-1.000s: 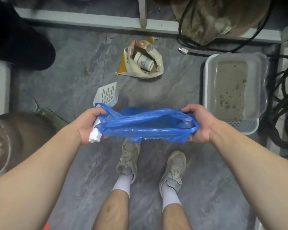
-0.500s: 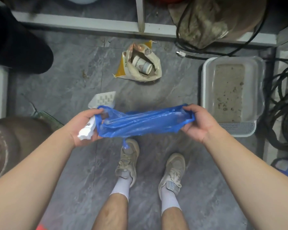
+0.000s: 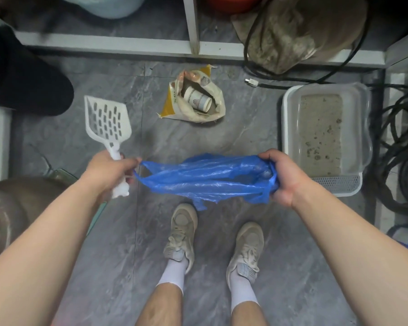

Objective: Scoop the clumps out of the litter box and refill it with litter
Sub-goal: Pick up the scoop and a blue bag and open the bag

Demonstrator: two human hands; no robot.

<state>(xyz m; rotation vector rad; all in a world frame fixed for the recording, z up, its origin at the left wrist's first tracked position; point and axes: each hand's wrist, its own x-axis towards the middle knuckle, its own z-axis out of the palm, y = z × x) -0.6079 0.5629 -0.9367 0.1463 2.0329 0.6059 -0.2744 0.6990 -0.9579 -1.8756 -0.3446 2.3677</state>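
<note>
From the head view, the person stood on grey stone-patterned floor tiles (image 3: 233, 142), looking down at their own pale trainers (image 3: 181, 234) and white socks. The left hand (image 3: 108, 171) had its fingers curled round the handle of a white slotted litter scoop (image 3: 106, 121), whose blade pointed up and away toward the far left, and the same hand pinched one end of a blue plastic bag (image 3: 205, 178). The right hand (image 3: 285, 178) gripped the bag's other end, fingers curled into the bunched plastic, so the bag hung stretched between both hands above the floor.

The litter box (image 3: 363, 128), a pale plastic tray, sat on the floor at the right, just beyond the right hand; its litter (image 3: 320, 135) lay thin and showed dark clumps. An opened litter sack (image 3: 216, 97) with a cup (image 3: 197, 100) inside it lay farther off, near the middle. Black cables (image 3: 396, 147) coiled at the far right, beside the box. A white shelf frame (image 3: 118, 47) ran along the far edge.
</note>
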